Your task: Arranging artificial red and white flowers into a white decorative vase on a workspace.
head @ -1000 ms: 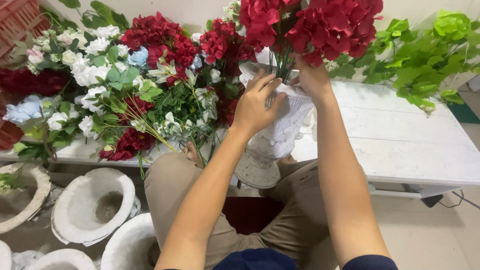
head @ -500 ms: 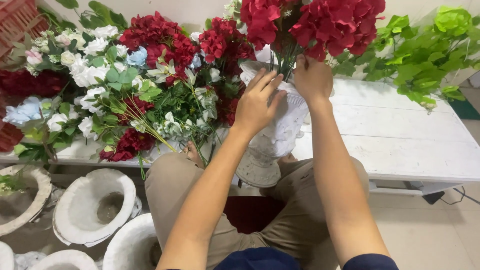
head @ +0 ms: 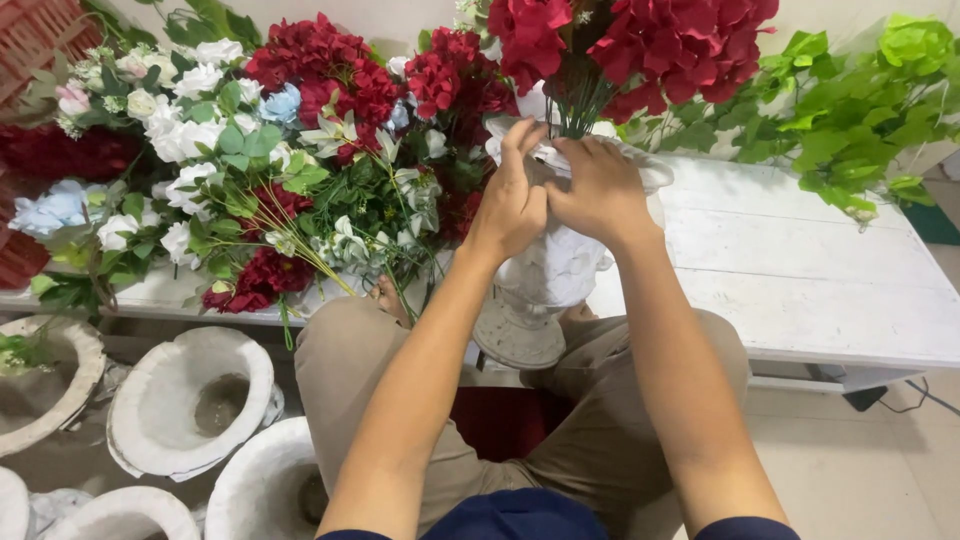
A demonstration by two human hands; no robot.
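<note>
Pressing both hands in at the mouth of the white pedestal vase [head: 545,275], the person works right where the dark green stems [head: 577,100] enter. The left hand [head: 513,200] is curled, its fingers [head: 522,140] reaching up to the rim, while the right hand [head: 598,188] lies closed over the rim's near side, touching the left; whether either one pinches a stem I cannot tell from here. To do this well, I'd judge the stems want gathering tight and seating straight down, with one hand steadying the rim so the top-heavy bunch doesn't tip the vase. It rests on the person's lap between the knees, just against the white worktop [head: 800,290]. It looks moulded, with a raised pattern on its body and a round foot. Deep red hydrangea heads [head: 680,40] crown it. Mixed red, white and pale blue flowers [head: 250,150] lie left on the worktop, green foliage [head: 850,110] right, and more empty white vases [head: 190,400] sit on the floor.
</note>
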